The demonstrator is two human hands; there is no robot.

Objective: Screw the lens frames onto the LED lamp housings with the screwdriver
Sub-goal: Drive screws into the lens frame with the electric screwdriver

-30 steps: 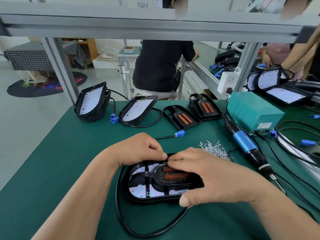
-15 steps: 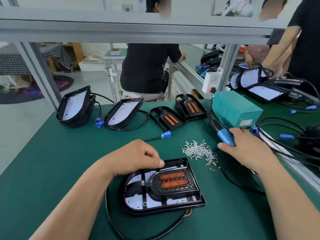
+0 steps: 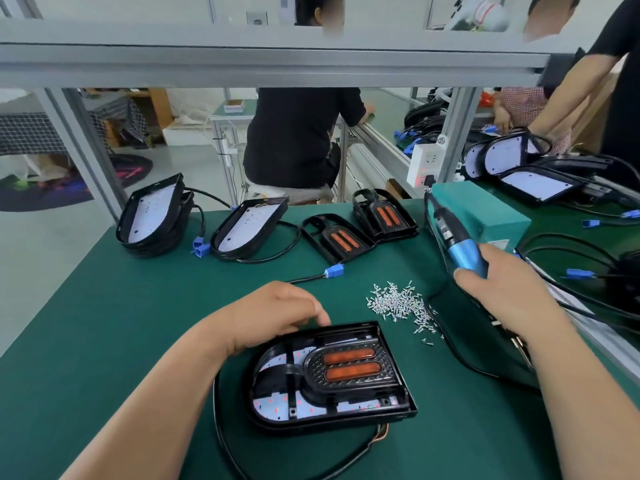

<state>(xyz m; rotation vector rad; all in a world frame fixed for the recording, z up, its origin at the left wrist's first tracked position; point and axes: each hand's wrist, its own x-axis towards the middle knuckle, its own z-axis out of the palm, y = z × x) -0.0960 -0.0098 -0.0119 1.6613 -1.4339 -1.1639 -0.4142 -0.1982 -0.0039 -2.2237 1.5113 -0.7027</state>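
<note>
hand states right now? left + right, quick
Left hand: open, loosely curled fingers resting on the far rim of the lamp housing, holding nothing.
Right hand: closed around the blue screwdriver.

Left hand (image 3: 273,315) rests palm-down, fingers loosely curled; right hand (image 3: 502,292) extended forward, fingers wrapped round the screwdriver (image 3: 463,251).

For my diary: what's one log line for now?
right hand: grips screwdriver | left hand: on lamp rim | screws: loose pile

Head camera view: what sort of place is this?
Probably a factory lamp-assembly bench: several lamp housings lined up on a green mat, a pile of screws, and an electric screwdriver in the right hand.
</note>
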